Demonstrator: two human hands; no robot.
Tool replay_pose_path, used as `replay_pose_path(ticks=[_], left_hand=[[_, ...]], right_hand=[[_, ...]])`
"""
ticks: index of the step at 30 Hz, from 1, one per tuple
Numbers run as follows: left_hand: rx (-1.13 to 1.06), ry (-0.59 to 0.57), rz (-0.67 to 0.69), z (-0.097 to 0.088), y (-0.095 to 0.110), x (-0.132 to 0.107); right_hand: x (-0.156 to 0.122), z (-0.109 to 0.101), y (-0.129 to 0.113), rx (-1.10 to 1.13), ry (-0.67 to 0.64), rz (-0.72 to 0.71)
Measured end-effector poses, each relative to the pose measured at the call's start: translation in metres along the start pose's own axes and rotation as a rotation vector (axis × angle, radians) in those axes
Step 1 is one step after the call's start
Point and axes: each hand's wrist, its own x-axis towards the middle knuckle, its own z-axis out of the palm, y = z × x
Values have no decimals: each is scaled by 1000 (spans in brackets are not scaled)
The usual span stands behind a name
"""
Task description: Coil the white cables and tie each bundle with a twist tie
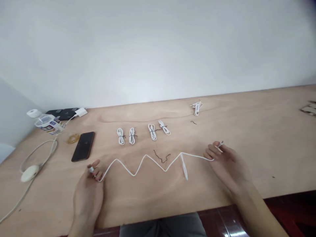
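Plywood tabletop [148, 197] stretches along a white wall [158, 49]. A white cable [134, 175] lies zigzagged between the hands. At 7 o'clock, the left hand [87, 194] has its fingers [96, 174] pinched together on a connector [91, 169] at one end. At 3 o'clock, the right hand [228, 171] clamps the other end, a plug [220, 144] poking past its fingers [216, 146]. A black twist tie [161, 157] sits in the zigzag's middle dip. Four tied white cable coils [120, 136] lie at 12 o'clock, a fifth coil [197, 108] at 1 o'clock, and a black smartphone [83, 146] at 10 o'clock.

A black smartphone [83, 146] lies beside an amber tape roll [73, 138].
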Motion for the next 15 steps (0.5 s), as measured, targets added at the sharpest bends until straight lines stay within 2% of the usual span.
replay_pose_path(ticks=[5, 12, 15], left_hand=[[-30, 85, 42, -28, 15, 9], [-17, 196, 101, -59, 44, 19], [-4, 168, 119, -74, 55, 25]], right_hand=[[-1, -30, -14, 73, 84, -60], [-5, -61, -26, 163, 195, -132], [-6, -69, -28, 174, 223, -172]])
